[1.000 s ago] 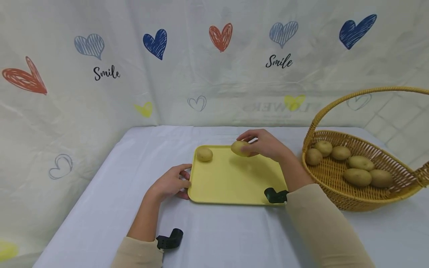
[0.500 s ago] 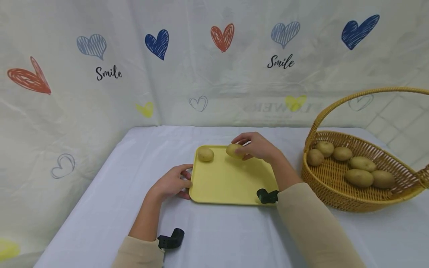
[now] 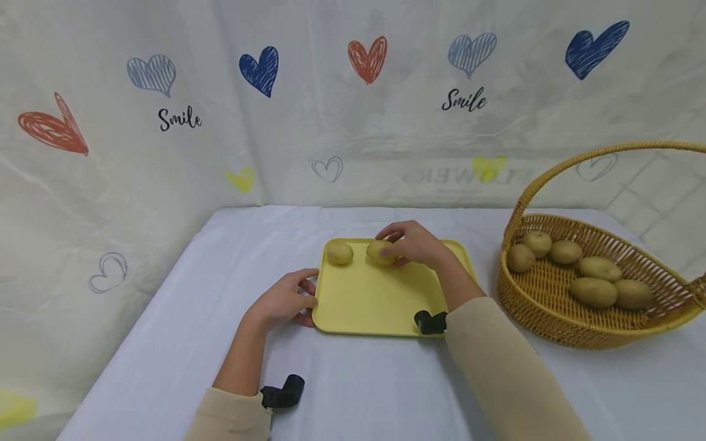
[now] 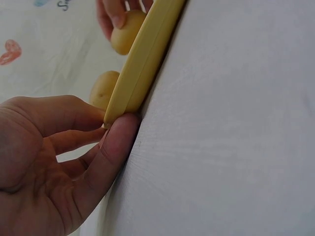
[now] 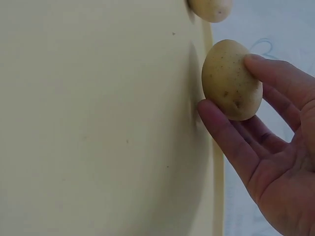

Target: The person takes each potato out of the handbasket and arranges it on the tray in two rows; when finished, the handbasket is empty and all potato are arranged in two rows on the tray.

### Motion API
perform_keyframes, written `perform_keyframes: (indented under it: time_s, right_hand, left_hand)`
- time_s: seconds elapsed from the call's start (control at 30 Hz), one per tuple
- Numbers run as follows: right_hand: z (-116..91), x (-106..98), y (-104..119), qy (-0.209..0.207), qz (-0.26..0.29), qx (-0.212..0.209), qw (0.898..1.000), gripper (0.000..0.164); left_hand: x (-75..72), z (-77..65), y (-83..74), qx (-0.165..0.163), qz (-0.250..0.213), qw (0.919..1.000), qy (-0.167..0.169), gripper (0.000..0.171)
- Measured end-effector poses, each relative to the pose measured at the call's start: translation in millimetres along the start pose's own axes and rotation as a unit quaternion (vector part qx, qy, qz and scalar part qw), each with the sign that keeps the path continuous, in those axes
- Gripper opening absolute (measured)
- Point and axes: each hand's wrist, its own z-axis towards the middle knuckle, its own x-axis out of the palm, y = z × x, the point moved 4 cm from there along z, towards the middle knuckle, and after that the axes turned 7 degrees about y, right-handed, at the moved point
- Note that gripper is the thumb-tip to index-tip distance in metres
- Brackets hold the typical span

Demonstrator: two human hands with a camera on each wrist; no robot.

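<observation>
Left hand (image 3: 282, 298) in a pinch on the yellow tray (image 3: 372, 303), right hand (image 3: 418, 244) likewise around a potato (image 5: 229, 81).

Held potato (image 3: 377, 252) shifted left and lowered
The right hand (image 3: 412, 245) has brought it closer to the yellow tray (image 3: 375, 300) and nearer the other potato (image 3: 339, 253).

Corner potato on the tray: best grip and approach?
I'd come from above and pinch the corner potato across its middle, near side to far side. It looks oval, longer left to right in the head view, so that spans its narrower width; the left rim of the tray and the held potato flank its ends.
</observation>
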Motion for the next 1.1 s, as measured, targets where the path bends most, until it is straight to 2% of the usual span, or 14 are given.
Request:
perform_keyframes:
  time_s: [0.2, 0.47, 0.73, 0.93, 1.1]
  right_hand:
    - [3.3, 4.0, -3.5, 0.006, 0.015, 0.01, 1.0, 0.041]
    - [4.6, 8.0, 0.1, 0.008, -0.015, 0.01, 1.0, 0.043]
    - [7.8, 13.8, 1.6, -0.005, -0.025, 0.014, 1.0, 0.04]
    - [6.8, 13.2, 4.1, -0.012, -0.052, 0.022, 0.998, 0.041]
    - [5.4, 12.2, 4.5, -0.008, -0.051, 0.027, 0.998, 0.042]
  left_hand:
    - [-0.3, 1.9, 1.1, -0.001, -0.001, 1.0, 0.001, 0.069]
    - [0.1, 2.7, 0.8, -0.008, 0.001, 0.9999, -0.011, 0.07]
    - [0.4, 1.4, 1.0, -0.008, -0.003, 1.0, -0.001, 0.07]
    - [-0.4, 2.3, 2.3, -0.005, -0.005, 1.0, -0.006, 0.07]
    - [-1.2, 3.2, 2.3, -0.005, -0.001, 1.0, -0.007, 0.07]
